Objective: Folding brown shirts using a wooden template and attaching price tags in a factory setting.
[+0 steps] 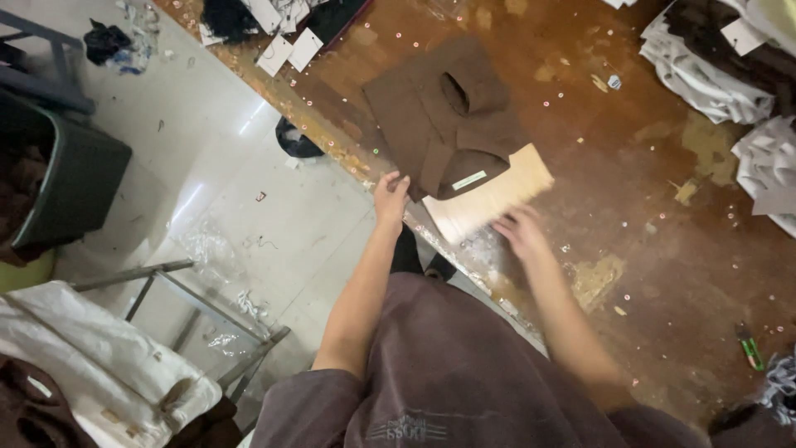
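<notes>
Worn table (630,191) carries a folded brown garment (444,116) lying partly over a pale board (489,199), which keeps it flat. Left hand (390,197), fingers open, presses the garment's near edge; right hand (521,235), blurred, rests by the board, grip unclear.
</notes>
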